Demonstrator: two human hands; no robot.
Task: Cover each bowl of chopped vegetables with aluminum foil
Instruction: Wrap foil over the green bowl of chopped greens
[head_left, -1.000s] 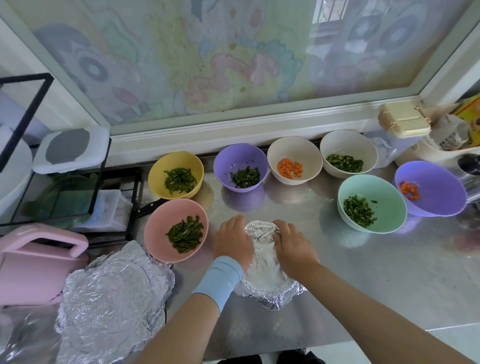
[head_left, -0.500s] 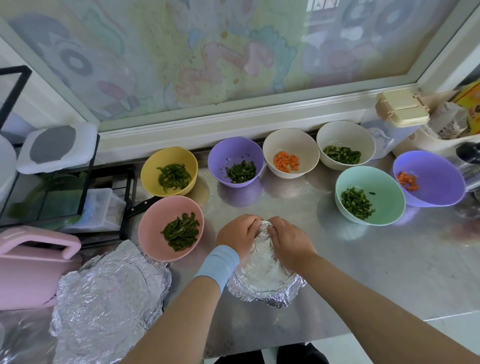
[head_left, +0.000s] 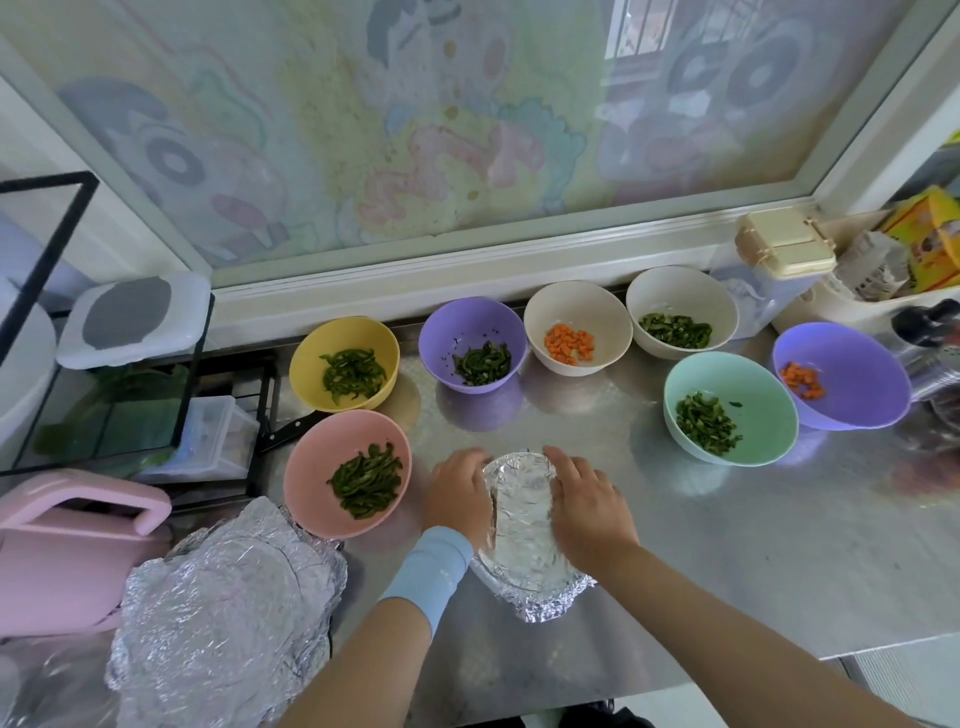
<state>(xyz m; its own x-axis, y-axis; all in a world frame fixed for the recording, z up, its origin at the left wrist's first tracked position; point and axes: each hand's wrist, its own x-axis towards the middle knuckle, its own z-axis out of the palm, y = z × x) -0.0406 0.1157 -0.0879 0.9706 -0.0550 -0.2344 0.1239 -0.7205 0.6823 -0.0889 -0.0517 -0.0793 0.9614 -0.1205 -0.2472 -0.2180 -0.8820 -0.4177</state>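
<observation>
1 foil-covered bowl (head_left: 522, 525), front centre of desk (head_left: 727, 545): left hand (head_left: 457, 493) and right hand (head_left: 587, 504), together at its far rim 0.5 s ago, now parted, cupping and pressing opposite flanks; 7 uncovered bowls (head_left: 753, 384) outstanding

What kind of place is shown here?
Probably a home kitchen: a steel counter holds bowls of chopped vegetables, a knife lies beside the pink bowl, and foil sheets are stacked nearby.

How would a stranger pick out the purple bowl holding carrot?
On the steel counter under the painted window, go to the right end of the bowls, just past the mint green bowl. That purple bowl holds diced orange carrot; the other purple bowl, further left, holds green strips.
</observation>
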